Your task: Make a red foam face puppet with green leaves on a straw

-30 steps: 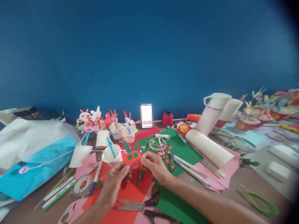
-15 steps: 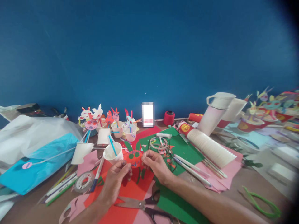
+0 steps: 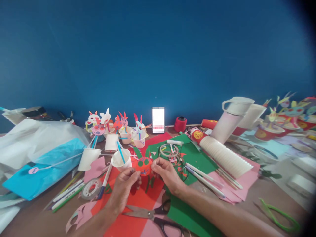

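Observation:
Between my hands is a red paper animal face [image 3: 144, 167] with green ears, green eyes and a drawn blue mouth. My left hand [image 3: 126, 184] pinches its lower left edge between thumb and fingers. On its right edge, my right hand [image 3: 166, 172] pinches it the same way. The face is held up over a red paper sheet [image 3: 130, 205], with small green strips below it. A pair of scissors [image 3: 149, 214] with black handles lies spread on the sheet, nearer me. Just beyond my left hand stands a white paper cup [image 3: 121, 159] with a blue straw in it.
Decorated animal faces on straws stand in cups [image 3: 139, 140] at the back. On the right are green paper [image 3: 191, 154], a long stack of paper cups [image 3: 225, 156] and a jug [image 3: 230, 117]. On the left lie a tape roll [image 3: 91, 189], markers [image 3: 67, 196] and a blue packet [image 3: 53, 171].
The view has shifted slightly, so most things appear a little further right. Both hands keep their pinch on the red paper face, which stays in nearly the same place.

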`<move>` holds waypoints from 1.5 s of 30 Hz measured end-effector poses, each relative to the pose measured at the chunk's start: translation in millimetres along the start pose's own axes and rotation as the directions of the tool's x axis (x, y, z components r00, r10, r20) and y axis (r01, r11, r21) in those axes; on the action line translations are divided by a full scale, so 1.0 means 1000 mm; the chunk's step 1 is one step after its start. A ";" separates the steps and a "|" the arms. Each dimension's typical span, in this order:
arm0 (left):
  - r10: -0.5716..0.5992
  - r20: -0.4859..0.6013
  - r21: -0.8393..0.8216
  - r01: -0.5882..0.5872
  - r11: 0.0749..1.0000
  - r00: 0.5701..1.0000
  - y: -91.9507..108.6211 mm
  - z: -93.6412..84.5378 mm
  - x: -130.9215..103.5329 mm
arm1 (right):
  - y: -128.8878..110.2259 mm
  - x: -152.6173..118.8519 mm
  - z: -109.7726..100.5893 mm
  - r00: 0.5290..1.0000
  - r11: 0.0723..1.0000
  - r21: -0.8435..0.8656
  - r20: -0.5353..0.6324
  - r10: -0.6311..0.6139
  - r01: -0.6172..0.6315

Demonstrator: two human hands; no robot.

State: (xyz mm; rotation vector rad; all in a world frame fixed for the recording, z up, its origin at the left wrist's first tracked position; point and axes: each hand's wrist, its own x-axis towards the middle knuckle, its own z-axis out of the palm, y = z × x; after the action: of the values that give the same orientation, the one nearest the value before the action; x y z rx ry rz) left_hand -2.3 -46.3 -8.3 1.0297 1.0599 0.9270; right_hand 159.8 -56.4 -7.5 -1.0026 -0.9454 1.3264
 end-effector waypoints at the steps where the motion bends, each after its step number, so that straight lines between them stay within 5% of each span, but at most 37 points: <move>1: -0.001 0.001 -0.004 0.001 1.000 1.000 0.000 0.000 0.000 | 0.000 0.000 0.000 1.000 1.000 0.002 -0.001 -0.001 0.001; 45: 0.021 0.068 0.055 -0.025 0.998 0.997 -0.004 -0.003 0.001 | 0.005 0.002 -0.003 1.000 0.998 0.062 -0.005 0.022 -0.021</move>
State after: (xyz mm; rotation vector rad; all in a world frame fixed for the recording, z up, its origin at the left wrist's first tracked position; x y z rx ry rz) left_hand -4.5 -46.1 -13.1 1.1141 1.0240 0.8791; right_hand 161.1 -54.9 -13.0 -0.9705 -0.8862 1.3624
